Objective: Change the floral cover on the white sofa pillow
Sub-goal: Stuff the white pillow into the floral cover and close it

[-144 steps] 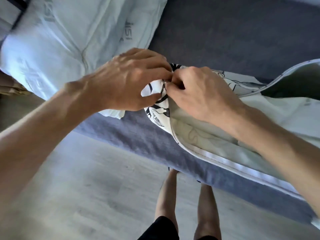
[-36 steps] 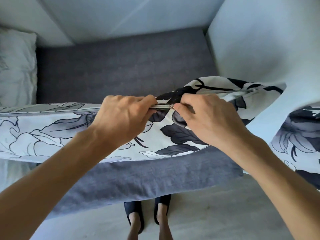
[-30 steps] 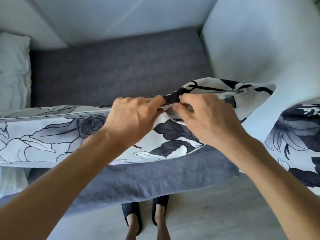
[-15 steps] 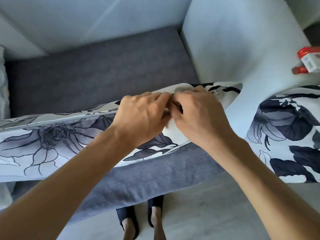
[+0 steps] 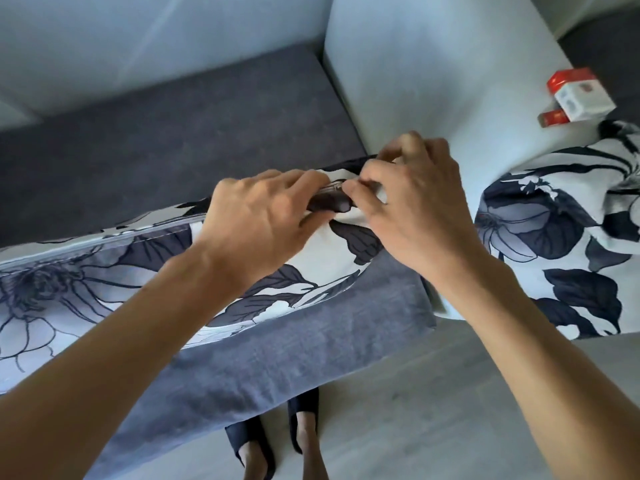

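floral cover (image 5: pixel 104 271) long axis along sofa seat (image 5: pixel 311 348) front edge, right end by armrest | left hand (image 5: pixel 263 216) pinches seam | right hand (image 5: pixel 412 209) nearer end, pinches zipper there

text: none legible | red-white box (image 5: pixel 579 95): print too blurred

Both forearms are bare up to the frame edge, with no sleeve, watch or ring showing on the left hand (image 5: pixel 256 216) or the right hand (image 5: pixel 415 206), while far below the hands the feet wear dark navy open-toed slippers (image 5: pixel 249 441) over bare toes.
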